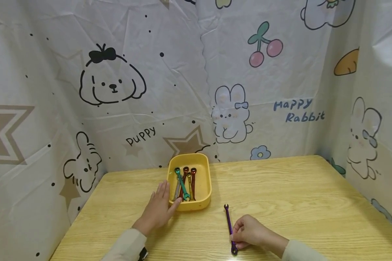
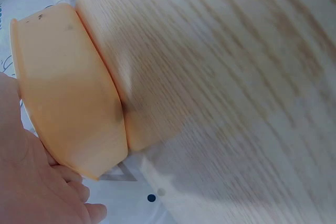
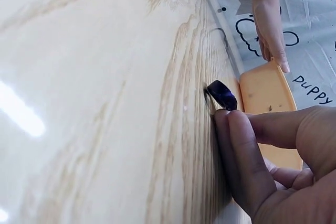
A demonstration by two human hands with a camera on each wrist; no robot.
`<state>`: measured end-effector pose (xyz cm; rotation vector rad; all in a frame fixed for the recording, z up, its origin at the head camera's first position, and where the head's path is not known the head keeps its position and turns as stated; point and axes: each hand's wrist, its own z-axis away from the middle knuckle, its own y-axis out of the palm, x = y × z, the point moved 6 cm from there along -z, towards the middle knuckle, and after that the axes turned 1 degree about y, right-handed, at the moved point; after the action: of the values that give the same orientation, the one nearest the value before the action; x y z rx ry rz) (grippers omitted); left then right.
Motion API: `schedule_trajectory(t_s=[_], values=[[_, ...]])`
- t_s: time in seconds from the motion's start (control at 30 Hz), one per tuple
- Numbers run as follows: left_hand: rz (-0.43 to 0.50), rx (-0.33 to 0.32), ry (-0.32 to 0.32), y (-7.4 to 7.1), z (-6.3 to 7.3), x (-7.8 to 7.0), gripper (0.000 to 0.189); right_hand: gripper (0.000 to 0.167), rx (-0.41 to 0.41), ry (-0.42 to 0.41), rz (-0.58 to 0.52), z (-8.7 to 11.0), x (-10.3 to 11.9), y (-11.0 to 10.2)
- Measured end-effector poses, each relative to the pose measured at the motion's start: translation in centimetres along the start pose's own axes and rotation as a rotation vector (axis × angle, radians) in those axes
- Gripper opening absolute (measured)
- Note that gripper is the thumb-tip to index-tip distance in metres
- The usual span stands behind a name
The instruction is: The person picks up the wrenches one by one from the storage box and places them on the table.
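A yellow plastic bin (image 1: 202,177) holds several combination wrenches, among them a green wrench (image 1: 182,184) lying over the others. My left hand (image 1: 156,210) rests against the bin's left side with its fingers extended; in the left wrist view the hand (image 2: 37,182) touches the rim of the bin (image 2: 73,87). To the right of the bin, my right hand (image 1: 250,232) pinches a purple wrench (image 1: 228,219) near its lower, ring end. In the right wrist view, thumb and fingers grip that purple wrench (image 3: 222,96) close to the tabletop; the rest of it is hidden.
The wood-grain table (image 1: 300,203) carries the bin near its back edge. Behind and on both sides hangs a white cloth (image 1: 183,72) printed with cartoon figures, reaching down to the table edges.
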<state>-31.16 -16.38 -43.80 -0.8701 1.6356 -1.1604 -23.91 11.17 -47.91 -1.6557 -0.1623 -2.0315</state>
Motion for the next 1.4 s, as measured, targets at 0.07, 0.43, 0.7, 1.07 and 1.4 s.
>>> schedule_trajectory(t_s=[0.07, 0.43, 0.7, 1.07, 1.4], values=[[0.002, 0.002, -0.001, 0.0, 0.1, 0.0, 0.087, 0.010, -0.006, -0.003, 0.010, 0.0, 0.0, 0.0], [0.001, 0.005, -0.004, 0.1, 0.1, 0.1, 0.087, 0.013, -0.039, -0.020, 0.125, -0.3, 0.6, -0.2], [0.013, -0.001, 0.003, 0.2, 0.1, 0.1, 0.087, 0.016, -0.055, -0.003, 0.212, -0.5, 1.1, -0.3], [0.011, -0.001, 0.009, 0.3, 0.1, 0.1, 0.086, 0.019, -0.081, -0.012, 0.228, -0.6, 0.8, -0.5], [0.031, 0.000, 0.004, 0.2, 0.1, 0.1, 0.085, 0.018, -0.083, 0.006, 0.219, -0.6, 0.4, -0.6]])
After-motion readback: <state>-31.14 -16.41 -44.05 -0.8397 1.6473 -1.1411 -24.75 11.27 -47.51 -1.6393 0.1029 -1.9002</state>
